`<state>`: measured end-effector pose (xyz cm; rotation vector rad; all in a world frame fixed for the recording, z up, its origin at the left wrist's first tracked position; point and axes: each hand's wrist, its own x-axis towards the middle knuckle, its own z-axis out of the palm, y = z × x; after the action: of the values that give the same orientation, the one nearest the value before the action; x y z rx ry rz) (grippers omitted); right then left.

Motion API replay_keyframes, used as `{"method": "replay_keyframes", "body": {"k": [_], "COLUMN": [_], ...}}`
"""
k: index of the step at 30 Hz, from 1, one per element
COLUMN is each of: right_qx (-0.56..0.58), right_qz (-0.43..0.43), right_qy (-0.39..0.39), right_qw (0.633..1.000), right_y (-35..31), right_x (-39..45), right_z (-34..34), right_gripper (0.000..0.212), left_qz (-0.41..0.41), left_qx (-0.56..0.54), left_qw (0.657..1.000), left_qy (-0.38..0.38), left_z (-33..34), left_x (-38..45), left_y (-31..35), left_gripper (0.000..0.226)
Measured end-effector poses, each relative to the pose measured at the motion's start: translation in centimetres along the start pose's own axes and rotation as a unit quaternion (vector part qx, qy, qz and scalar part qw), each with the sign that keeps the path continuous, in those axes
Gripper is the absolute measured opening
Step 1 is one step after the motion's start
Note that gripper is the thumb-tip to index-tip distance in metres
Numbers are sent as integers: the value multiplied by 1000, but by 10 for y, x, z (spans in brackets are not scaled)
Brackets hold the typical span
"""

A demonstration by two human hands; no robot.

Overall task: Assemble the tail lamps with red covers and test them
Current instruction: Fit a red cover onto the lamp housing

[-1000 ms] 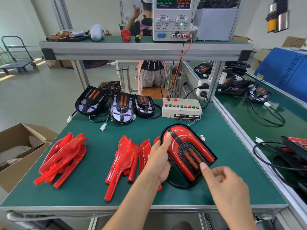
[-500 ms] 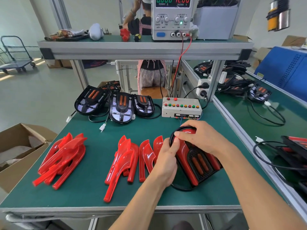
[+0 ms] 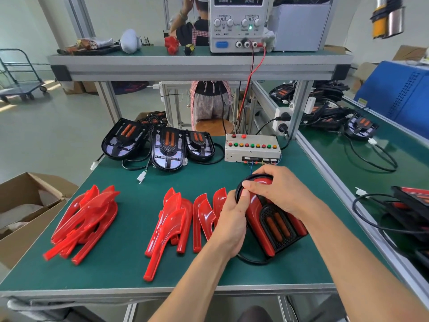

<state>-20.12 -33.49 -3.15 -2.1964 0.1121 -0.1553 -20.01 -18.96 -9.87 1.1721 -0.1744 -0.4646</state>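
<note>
Both hands' fingers (image 3: 246,198) curled, gripping tail lamp (image 3: 275,226)

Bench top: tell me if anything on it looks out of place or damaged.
Nothing stands out. Both hands hold the tail lamp with its red covers on; spare red covers lie in loose piles on the green mat, and three uncovered lamp bases sit behind.

Factory assembly line, green-matted aluminium-frame workbench (image 3: 120,270), bench power supply (image 3: 239,24) on upper shelf, push-button test box (image 3: 252,148), piles of red covers (image 3: 86,219), uncovered tail lamps (image 3: 168,147), cardboard box (image 3: 27,205), platform trolley (image 3: 21,75)
</note>
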Motion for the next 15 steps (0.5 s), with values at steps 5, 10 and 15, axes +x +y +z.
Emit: {"method": "replay_keyframes", "body": {"k": [5,10,15], "right_qx": [40,32,-4], "right_qz": [-3,-16,-26], "right_qy": [-43,-2,41], "right_qw": [998,999,999], "right_y": [6,12,18], "right_x": [-5,-8,-11], "right_z": [-12,-9,-5], "right_gripper": [26,30,37], "left_qz": [8,78,94], "left_qx": [-61,77,117], "left_qw": [998,994,989], "left_qy": [-23,-3,12], "left_z": [-1,-1,3], "left_x": [-2,-8,-9], "left_y": [-2,-11,-9], "left_gripper": [36,41,47]}}
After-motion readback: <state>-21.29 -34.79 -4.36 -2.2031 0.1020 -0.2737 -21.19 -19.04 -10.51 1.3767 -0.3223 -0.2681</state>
